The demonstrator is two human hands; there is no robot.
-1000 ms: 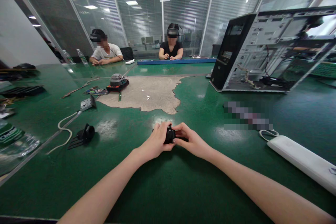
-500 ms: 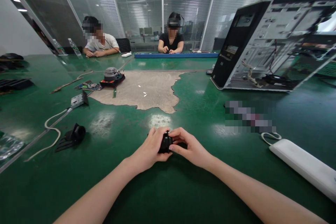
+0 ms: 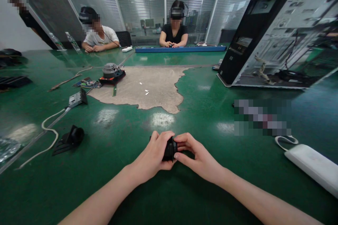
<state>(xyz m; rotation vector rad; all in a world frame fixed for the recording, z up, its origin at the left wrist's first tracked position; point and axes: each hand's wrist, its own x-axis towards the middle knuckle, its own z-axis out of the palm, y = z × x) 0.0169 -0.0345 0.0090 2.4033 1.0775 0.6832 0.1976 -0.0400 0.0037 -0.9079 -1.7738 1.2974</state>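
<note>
Head view: both hands at a small black part [image 3: 168, 152], lower centre of frame. Left hand [image 3: 153, 154] is wrapped over it from the left, fingers across the top, thumb along the near side. Right hand [image 3: 201, 156] has thumb and fingers curled at its right end, pinching that end; exact fingertip contact is partly hidden. Can't tell if the part touches the green table [image 3: 126, 123] or is held just above.

Left of frame, below mid-height: black bracket-like piece [image 3: 70, 139] with a round end, beside a pale cable [image 3: 55, 132]. Above that, a small metal box [image 3: 76, 97]. Clear plastic item [image 3: 9, 147] cut by the left edge.

Upper left of centre: grey round unit on a black and red base [image 3: 112, 73], circuit board [image 3: 88, 83] just beside it, small green strip [image 3: 114, 90] near both. White scraps [image 3: 147, 92] on the bare grey-brown patch [image 3: 161, 81].

Right: computer case [image 3: 245, 38] with its side off, upper right. White power strip [image 3: 311, 168] lower right, pixelated item [image 3: 261, 116] near its cord.

Top: two people seated behind the blue bar [image 3: 179, 49].
</note>
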